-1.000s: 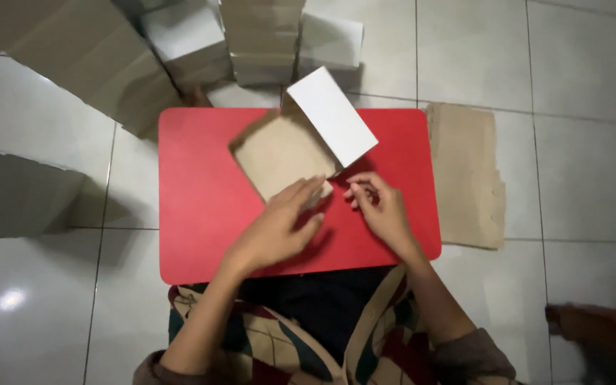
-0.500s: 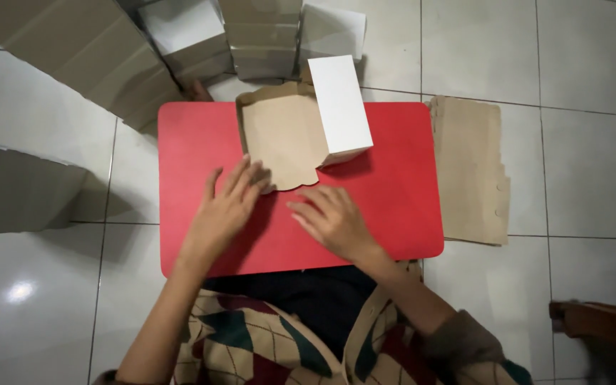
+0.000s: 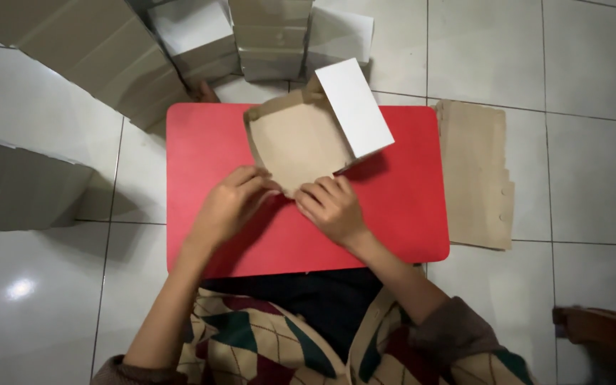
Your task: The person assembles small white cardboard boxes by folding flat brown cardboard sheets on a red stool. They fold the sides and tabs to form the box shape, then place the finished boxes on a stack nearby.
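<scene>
A half-folded cardboard box (image 3: 301, 139), brown inside with one white panel (image 3: 354, 107) standing up at its right, lies on a small red table (image 3: 393, 207). My left hand (image 3: 226, 207) pinches the box's near edge from the left. My right hand (image 3: 331, 207) grips the same near edge from the right, fingers curled over the cardboard. Both hands sit close together at the box's front corner.
Flat brown cardboard blanks (image 3: 473, 171) lie on the tiled floor right of the table. Stacks of folded boxes (image 3: 269, 36) stand behind the table, and more cardboard stacks (image 3: 87, 50) lean at the far left. A brown object (image 3: 604, 331) shows at the bottom right.
The box has turned on the table and its white panel now leans to the right. Both hands came back from the table surface onto the box's near edge.
</scene>
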